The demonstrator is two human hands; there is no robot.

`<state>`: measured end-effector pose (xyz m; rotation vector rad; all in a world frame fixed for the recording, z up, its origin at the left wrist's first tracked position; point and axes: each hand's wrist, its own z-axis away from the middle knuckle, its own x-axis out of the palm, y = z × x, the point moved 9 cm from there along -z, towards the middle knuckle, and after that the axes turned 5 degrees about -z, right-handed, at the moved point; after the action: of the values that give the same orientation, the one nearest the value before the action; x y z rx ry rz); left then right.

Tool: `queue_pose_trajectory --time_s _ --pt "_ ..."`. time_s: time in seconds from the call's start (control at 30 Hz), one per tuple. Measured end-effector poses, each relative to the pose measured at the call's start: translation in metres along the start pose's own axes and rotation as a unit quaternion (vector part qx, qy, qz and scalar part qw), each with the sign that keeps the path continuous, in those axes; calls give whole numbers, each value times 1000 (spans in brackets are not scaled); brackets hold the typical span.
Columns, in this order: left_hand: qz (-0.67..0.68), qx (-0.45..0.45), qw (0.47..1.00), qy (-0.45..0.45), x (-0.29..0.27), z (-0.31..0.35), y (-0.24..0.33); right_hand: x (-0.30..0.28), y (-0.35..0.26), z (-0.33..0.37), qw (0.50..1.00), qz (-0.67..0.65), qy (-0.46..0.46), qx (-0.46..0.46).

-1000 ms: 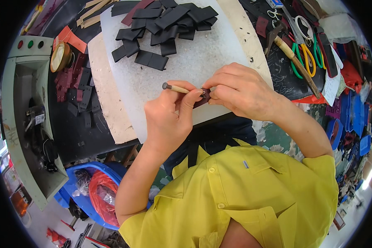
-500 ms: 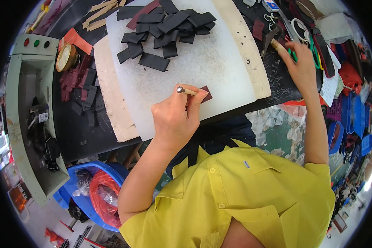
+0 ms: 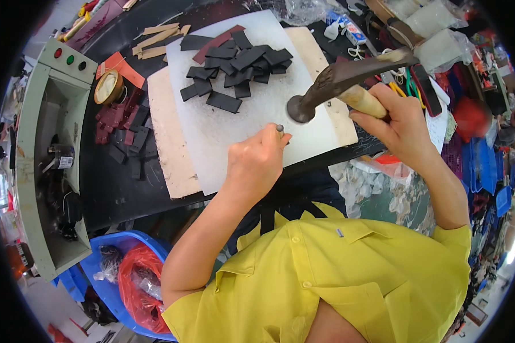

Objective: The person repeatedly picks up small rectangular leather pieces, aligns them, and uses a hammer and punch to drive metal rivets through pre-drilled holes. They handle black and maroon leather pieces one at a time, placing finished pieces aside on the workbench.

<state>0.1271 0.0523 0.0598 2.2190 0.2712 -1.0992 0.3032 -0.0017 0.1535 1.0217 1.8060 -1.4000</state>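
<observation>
My left hand [image 3: 252, 160] is closed round a slim hand punch [image 3: 280, 129]; only its rounded metal end shows above my fingers. That hand rests low on a white board [image 3: 212, 154]. The burgundy piece seen earlier under the punch is mostly hidden by my fingers. Up to the right, my right hand [image 3: 403, 123] grips a hammer [image 3: 332, 80] by its pale wooden handle. Its dark head is raised, with the round face above and right of the punch. Farther back on the board lies a pile of black flat strips [image 3: 240, 66].
Beneath the board is a beige sheet [image 3: 166, 143]. To the left are burgundy and black pieces [image 3: 129, 126], a round pot [image 3: 109, 87] and a grey-green metal box [image 3: 31, 171]. Bags and tools crowd the right. A blue tub [image 3: 106, 274] with a red bag stands below.
My right hand has picked up the hammer from the right side and swung it leftward toward the punch. The left hand keeps the punch, now more upright. The whole view has shifted slightly.
</observation>
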Motion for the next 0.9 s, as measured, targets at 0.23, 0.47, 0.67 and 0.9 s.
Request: queue_pose_trajectory --time_s 0.23,0.47,0.67,0.9 --pt "7 33 999 2 -2 -4 8 -23 -34 -9 992 -98 63 -37" --pt "20 24 999 7 -3 1 1 31 1 12 986 141 -77 -46" --pt "68 -39 997 23 -4 7 -9 70 10 23 985 109 -121 -49" --pt "295 -248 920 67 6 19 -45 72 8 24 986 96 -126 -46"
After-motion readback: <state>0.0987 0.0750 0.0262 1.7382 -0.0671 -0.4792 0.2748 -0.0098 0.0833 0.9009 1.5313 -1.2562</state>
